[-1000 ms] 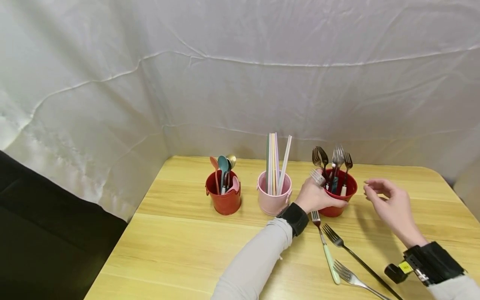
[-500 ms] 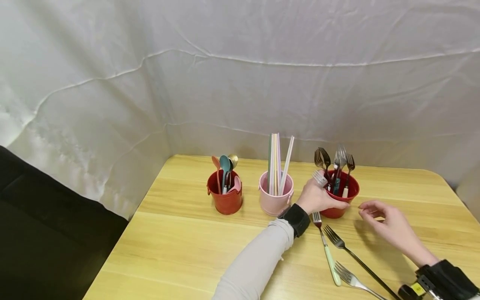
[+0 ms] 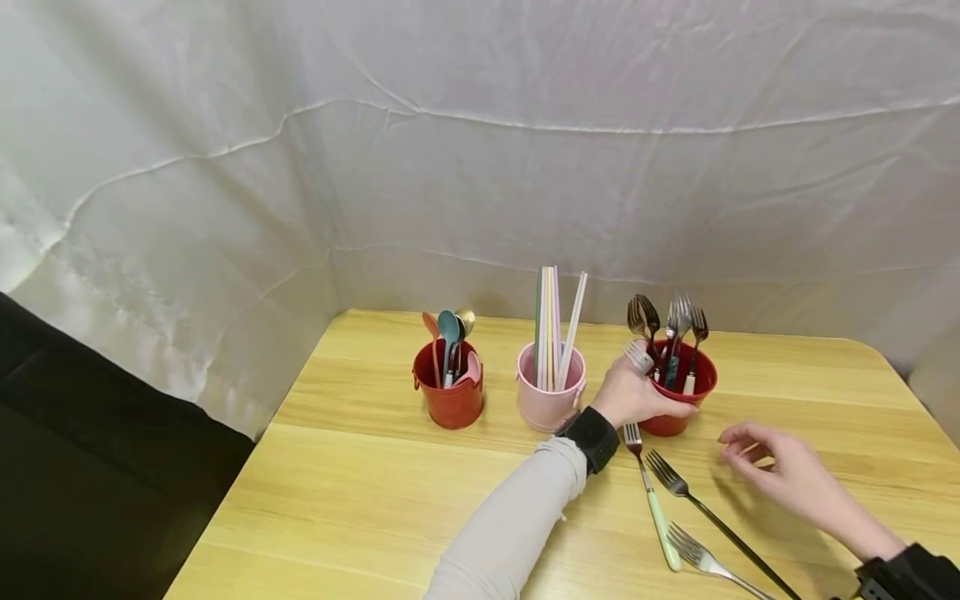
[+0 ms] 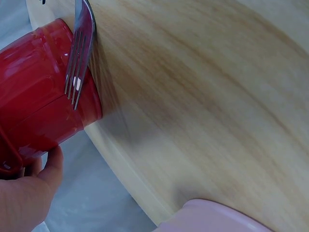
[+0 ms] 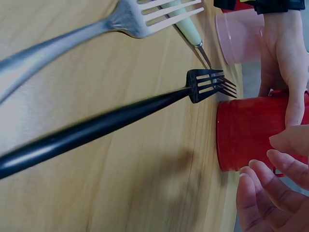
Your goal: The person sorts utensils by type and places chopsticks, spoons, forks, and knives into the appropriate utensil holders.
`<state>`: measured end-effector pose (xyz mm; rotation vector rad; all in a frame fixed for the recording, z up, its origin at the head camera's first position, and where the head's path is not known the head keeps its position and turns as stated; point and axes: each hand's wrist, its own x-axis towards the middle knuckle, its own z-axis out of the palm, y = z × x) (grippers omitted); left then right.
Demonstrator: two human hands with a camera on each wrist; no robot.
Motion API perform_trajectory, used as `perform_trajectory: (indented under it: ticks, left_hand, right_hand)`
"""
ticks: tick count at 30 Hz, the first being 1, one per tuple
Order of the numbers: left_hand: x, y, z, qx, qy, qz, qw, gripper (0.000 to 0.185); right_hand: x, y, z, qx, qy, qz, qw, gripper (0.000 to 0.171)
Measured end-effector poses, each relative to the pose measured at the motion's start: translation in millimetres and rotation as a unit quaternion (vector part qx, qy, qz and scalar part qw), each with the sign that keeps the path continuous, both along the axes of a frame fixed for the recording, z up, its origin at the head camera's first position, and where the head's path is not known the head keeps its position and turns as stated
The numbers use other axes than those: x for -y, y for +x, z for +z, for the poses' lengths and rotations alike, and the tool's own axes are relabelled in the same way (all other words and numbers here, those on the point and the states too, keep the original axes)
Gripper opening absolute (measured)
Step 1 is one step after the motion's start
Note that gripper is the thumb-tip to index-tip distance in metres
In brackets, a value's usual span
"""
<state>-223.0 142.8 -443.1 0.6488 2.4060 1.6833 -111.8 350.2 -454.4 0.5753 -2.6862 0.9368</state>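
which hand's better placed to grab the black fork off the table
Right. The right hand hovers open beside the black fork, while the left hand grips the red cup.

The table point(image 3: 420, 492) at the frame's bottom looked like smooth, pale varnished wood, the right-hand red cup point(image 3: 678, 398) glossy, the black fork point(image 5: 120, 121) beside it matt beside a shiny metal fork point(image 5: 96, 34), and the backdrop point(image 3: 480, 150) above was creased white cloth.

Left hand point(image 3: 637, 392) curled in a grip; right hand point(image 3: 787, 475) hovers, fingers relaxed.
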Motion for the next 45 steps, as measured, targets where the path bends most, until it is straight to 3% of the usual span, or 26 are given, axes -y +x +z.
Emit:
perform_trajectory:
  ticks: [13, 21, 26, 33, 45]
  left_hand:
    - [1, 1.9, 1.9, -0.012, -0.009, 0.008, 0.9998, 0.079]
    - [1, 2.8, 1.5, 0.002, -0.011, 0.012, 0.9999, 0.079]
    - [1, 2.3, 1.1, -0.004, -0.016, 0.013, 0.9998, 0.082]
    - [2, 4.2, 2.5, 0.006, 0.002, 0.006, 1.0, 0.079]
    - [2, 3.9, 2.9, 0.018, 0.02, -0.003, 0.9996, 0.077]
  right_hand:
    - [0, 18.6, 1.2, 0.031, 0.054, 0.041, 0.997, 0.025]
    - [-2, 32.7, -0.2, 0.095, 0.077, 0.068, 0.99, 0.028]
    - [1, 39.0, -1.6, 0.11, 0.09, 0.06, 0.988, 0.032]
    - [3, 40.9, 0.2, 0.171, 0.113, 0.045, 0.978, 0.038]
    - [10, 41.4, -2.6, 0.179, 0.142, 0.014, 0.973, 0.052]
